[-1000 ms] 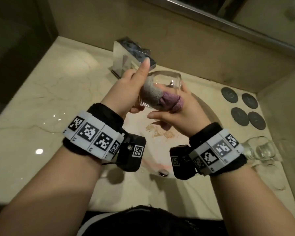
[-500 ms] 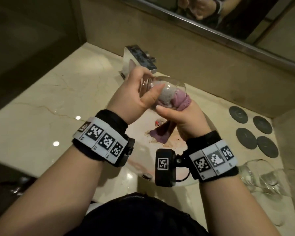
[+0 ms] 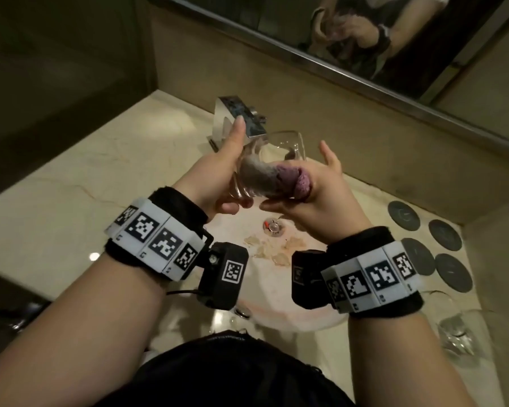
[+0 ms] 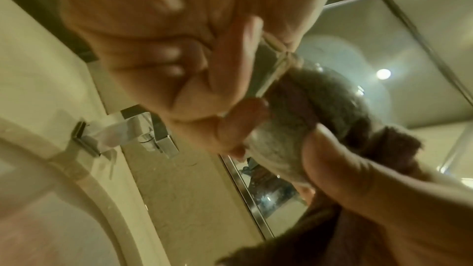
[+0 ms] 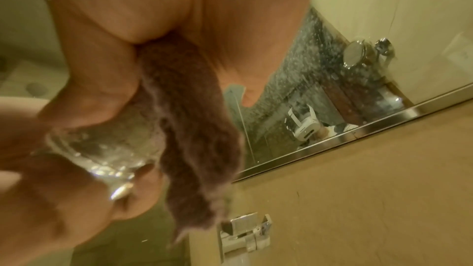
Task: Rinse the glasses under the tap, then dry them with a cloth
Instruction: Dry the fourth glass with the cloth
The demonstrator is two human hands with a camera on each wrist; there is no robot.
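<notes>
The left hand (image 3: 218, 177) grips a glass (image 3: 272, 165) by its base end, thumb stretched up along the glass wall and the other fingers curled under the thick bottom. In the left wrist view the curled fingers (image 4: 230, 128) wrap the base rim. The glass lies tilted, mouth toward the right hand (image 3: 315, 195), held in the air over the sink (image 3: 276, 315)

A purple cloth (image 3: 288, 180) is stuffed into the glass, filling it from the mouth down to near the left fingers. The right hand pinches the cloth at the glass mouth between thumb and the lower fingers; its forefinger sticks up straight, clear of the glass rim. In the right wrist view a tail of cloth (image 5: 194, 128) hangs down out of the right palm, beside the glass (image 5: 107, 149)

The tap (image 3: 241, 118) stands just beyond the left thumb tip. Right of the right wrist, another glass (image 3: 456, 333) sits on the counter (image 3: 71, 186), blurred, and dark round coasters (image 3: 444, 235) lie farther back. A mirror (image 3: 365, 33) above reflects the hands
</notes>
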